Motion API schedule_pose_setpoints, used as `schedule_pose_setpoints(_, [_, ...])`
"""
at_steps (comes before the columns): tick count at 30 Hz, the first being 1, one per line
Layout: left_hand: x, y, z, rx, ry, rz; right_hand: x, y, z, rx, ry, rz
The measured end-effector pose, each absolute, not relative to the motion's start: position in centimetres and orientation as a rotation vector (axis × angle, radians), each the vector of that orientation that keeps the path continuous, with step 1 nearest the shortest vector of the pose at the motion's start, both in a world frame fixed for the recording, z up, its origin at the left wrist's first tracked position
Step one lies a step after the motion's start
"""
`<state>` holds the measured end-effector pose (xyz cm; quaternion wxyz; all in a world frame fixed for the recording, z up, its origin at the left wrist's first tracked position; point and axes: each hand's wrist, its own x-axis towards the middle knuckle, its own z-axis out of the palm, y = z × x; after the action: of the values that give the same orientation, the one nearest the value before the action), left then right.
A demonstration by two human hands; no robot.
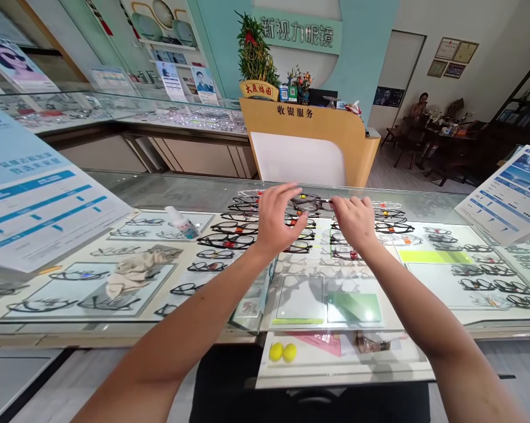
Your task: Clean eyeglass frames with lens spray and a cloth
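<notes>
Both my arms reach over the glass display counter (194, 194). My right hand (355, 220) is closed, its fingertips pinching the side of a pair of dark-framed eyeglasses (309, 205) above the counter. Just left of these glasses is my left hand (277, 217), its thumb and fingers apart and curved, with no hold on anything that I can see. Rows of dark-framed eyeglasses (227, 241) with small red and orange tags lie below and around both hands. Part of the rows is hidden behind my hands and forearms.
A white spray bottle (181, 223) and a crumpled beige cloth (135, 273) are on the left. Printed cards (31, 194) stand at both sides. Close to me, a pulled-out drawer (309, 373) holds two yellow oval objects (282, 352). A wooden cashier desk (300, 132) stands beyond.
</notes>
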<state>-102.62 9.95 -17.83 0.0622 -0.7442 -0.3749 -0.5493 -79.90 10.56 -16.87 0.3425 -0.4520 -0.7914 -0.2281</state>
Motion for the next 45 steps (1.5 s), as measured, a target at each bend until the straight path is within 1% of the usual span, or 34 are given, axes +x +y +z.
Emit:
schedule_pose_setpoints(7, [-102.6,9.8,-17.7,-2.444,-1.148,-1.441,-79.8,9.3,-14.7,-1.318,-2.204,-0.863])
schedule_pose_setpoints(12, [-102.5,9.9,-17.6,-2.488,-1.196,-1.337,-80.1,8.7,-14.1,-1.234,-2.363,-0.906])
schedule_pose_setpoints(16, [-102.5,9.7,-17.3,-2.582,-1.211,-1.289,-80.3,8.4,-14.1,-1.156,-2.327,-0.86])
schedule_pose_setpoints(18, [-102.4,9.4,-17.1,-2.622,-1.277,-1.385,-80.3,8.2,-14.2,-1.151,-2.192,-0.742])
schedule_pose_setpoints(20, [-102.2,9.1,-17.0,-2.619,-1.403,-1.547,-80.5,7.9,-14.3,-1.17,-2.0,-0.515])
schedule_pose_setpoints(23, [-101.7,8.7,-16.9,-2.571,-1.558,-1.793,-81.1,7.5,-14.6,-1.186,-1.749,0.043])
schedule_pose_setpoints(26, [-101.3,8.5,-17.0,-2.564,-1.559,-1.904,-82.2,7.4,-14.9,-1.114,-1.585,0.652])
schedule_pose_setpoints(27, [-101.3,8.5,-17.1,-2.58,-1.545,-1.906,-82.5,7.4,-15.1,-1.081,-1.534,0.798])
schedule_pose_setpoints(29, [-101.2,8.6,-17.2,-2.619,-1.519,-1.887,-83.0,7.5,-15.3,-1.032,-1.438,0.98])
schedule_pose_setpoints(32, [-101.1,8.6,-17.3,-2.652,-1.497,-1.862,-83.4,7.7,-15.4,-0.996,-1.335,1.105])
schedule_pose_setpoints(39, [-101.0,8.5,-17.4,-2.668,-1.427,-1.838,-83.7,8.0,-15.6,-0.969,-1.082,1.279])
schedule_pose_setpoints(45, [-100.9,8.5,-17.6,-2.652,-1.522,-1.902,-83.9,7.5,-15.1,-1.003,-1.078,1.177])
